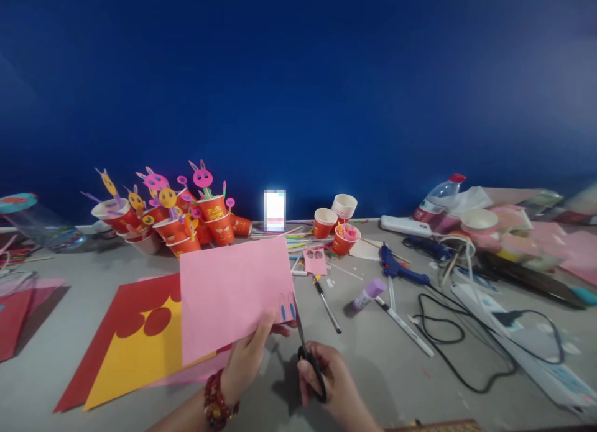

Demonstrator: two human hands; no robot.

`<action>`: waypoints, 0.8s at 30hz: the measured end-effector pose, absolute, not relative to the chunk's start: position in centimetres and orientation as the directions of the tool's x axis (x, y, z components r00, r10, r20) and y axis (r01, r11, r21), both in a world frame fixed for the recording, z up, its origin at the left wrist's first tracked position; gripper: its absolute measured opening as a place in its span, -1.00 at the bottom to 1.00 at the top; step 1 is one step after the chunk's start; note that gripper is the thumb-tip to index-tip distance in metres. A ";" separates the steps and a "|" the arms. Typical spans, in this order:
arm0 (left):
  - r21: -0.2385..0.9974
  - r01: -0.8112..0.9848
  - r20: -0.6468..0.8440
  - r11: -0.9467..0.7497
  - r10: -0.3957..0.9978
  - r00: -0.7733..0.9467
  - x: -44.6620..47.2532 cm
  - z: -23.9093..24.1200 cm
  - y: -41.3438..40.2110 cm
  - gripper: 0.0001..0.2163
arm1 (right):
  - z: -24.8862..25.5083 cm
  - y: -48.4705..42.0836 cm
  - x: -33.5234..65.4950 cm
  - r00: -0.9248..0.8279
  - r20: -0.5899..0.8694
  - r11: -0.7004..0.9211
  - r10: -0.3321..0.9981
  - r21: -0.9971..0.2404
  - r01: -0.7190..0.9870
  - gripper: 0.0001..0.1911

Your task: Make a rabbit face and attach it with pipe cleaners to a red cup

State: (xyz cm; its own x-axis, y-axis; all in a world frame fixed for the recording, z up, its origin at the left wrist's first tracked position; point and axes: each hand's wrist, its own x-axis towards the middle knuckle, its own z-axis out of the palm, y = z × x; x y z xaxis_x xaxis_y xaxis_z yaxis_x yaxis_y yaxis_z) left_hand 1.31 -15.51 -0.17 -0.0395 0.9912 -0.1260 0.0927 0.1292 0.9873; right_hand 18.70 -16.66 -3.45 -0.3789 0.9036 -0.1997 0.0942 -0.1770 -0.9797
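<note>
My left hand (247,360), with a red bead bracelet on the wrist, pinches the lower right edge of a pink paper sheet (233,292) held above the table. Two small blue-centred ear shapes are drawn near that corner. My right hand (329,382) grips black-handled scissors (305,348), blades pointing up at the sheet's right corner beside the ear shapes. Under the sheet lie red paper (140,295) with round holes and yellow paper (135,357).
Orange paper cups with bunny toppers (186,217) cluster at the back left; more cups (336,224) stand mid-back. A blue glue gun (396,267), glue stick (368,293), pens, black cable (448,339), a bottle (441,199) and a lit phone (274,209) clutter the right and centre.
</note>
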 end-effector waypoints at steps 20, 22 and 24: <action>0.992 0.056 -0.110 0.111 0.994 -0.020 1.1 -0.8 -15.3 -0.48 | -3.3 -16.4 19.7 -0.415 -0.230 -0.175 0.880 -0.970 0.168 -0.40; 0.991 0.073 -0.113 0.115 0.993 -0.023 1.1 -0.7 -15.4 -0.49 | -3.2 -16.3 19.8 -0.418 -0.227 -0.165 0.879 -0.970 0.180 -0.40; 0.989 0.089 -0.115 0.117 0.993 -0.030 1.1 -0.6 -15.4 -0.51 | -3.2 -16.3 19.8 -0.414 -0.228 -0.162 0.881 -0.968 0.190 -0.40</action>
State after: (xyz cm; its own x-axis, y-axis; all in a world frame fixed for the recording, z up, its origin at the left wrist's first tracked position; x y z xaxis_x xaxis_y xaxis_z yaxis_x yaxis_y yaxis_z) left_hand 1.05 -15.45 -0.58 -0.0300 0.9929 -0.1147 0.0885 0.1169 0.9892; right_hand 19.84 -16.33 -3.20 -0.4142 0.8810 -0.2285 0.1896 -0.1620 -0.9684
